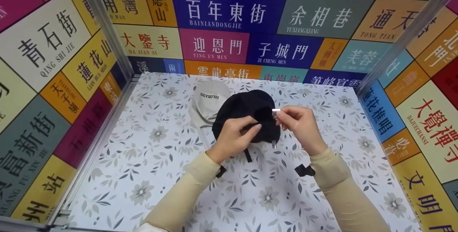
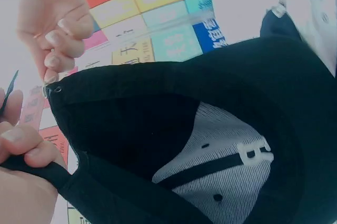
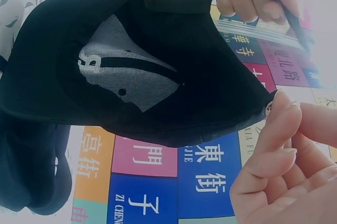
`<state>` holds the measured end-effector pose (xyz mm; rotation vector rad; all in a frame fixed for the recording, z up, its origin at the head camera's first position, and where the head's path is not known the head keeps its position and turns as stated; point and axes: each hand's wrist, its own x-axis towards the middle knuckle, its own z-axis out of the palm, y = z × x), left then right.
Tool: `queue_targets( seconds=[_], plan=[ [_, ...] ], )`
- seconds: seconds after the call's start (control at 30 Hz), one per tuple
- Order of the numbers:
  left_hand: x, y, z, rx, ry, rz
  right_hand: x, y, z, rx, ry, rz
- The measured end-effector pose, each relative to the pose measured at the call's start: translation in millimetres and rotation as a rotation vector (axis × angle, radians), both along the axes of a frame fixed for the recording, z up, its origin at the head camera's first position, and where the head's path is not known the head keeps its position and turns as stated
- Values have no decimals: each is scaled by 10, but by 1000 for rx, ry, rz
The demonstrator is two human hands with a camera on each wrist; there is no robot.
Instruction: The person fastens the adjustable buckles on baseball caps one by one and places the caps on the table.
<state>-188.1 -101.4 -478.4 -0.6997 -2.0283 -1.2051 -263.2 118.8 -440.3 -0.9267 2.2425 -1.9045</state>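
A black cap (image 1: 247, 107) is held up between both hands, its striped inner lining (image 2: 226, 171) facing the wrist cameras. The left hand (image 1: 238, 135) pinches the cap's black strap (image 3: 290, 16), whose loose end hangs below the fingers in the head view. At the opposite corner of the back opening, the right hand (image 1: 298, 126) pinches a small metal buckle (image 1: 276, 111) between thumb and fingertips. In the left wrist view the buckle shows at the cap's corner beneath the right hand's fingers. A second metal clasp (image 1: 274, 144) shows at the lower edge of the black cloth.
Behind the black cap lies a light grey cap (image 1: 211, 98) with COLORADO lettering, partly covered by it. More dark cloth (image 3: 34, 166) shows beside the cap in the right wrist view. The table (image 1: 143, 160) has a floral cover, with sign-printed panels (image 1: 229, 10) standing around it.
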Motion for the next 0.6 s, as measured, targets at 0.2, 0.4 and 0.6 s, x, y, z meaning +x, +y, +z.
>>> queue_targets(
  seconds=[0.2, 0.4, 0.6],
  plan=[
    [-2, 2, 69, 163, -175, -36, 26, 16, -14, -8, -1, 25],
    [-24, 18, 143, 322, -333, -75, 39, 11, -14, -25, 10, 37],
    [-35, 34, 121, 370, -403, -40, 79, -6, -65, -19, -1, 60]
  ],
)
